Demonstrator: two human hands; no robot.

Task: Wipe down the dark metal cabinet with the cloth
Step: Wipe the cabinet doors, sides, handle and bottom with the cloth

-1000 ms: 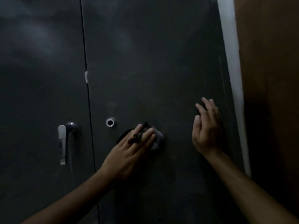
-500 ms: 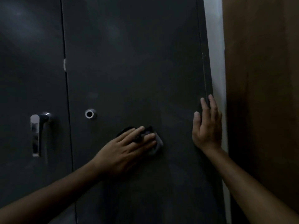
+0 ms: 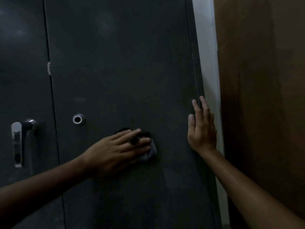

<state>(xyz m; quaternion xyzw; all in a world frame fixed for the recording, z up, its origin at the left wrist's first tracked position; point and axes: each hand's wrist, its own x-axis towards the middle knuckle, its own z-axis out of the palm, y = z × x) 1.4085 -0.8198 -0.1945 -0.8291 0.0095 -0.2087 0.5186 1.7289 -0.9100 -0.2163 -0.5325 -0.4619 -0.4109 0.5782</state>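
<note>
The dark metal cabinet fills most of the view, with two closed doors meeting at a vertical seam. My left hand lies flat on the right door below the lock and presses a small grey-and-dark cloth against it; only the cloth's edges show past my fingers. My right hand rests flat with fingers up on the right door's outer edge, holding nothing.
A round silver keyhole sits on the right door, up and left of the cloth. A chrome lever handle is on the left door. A white wall strip and a brown wooden panel border the cabinet's right side.
My left hand and the cloth have slid a little to the right across the door. The right hand has shifted to the door's right edge. The view has panned slightly.
</note>
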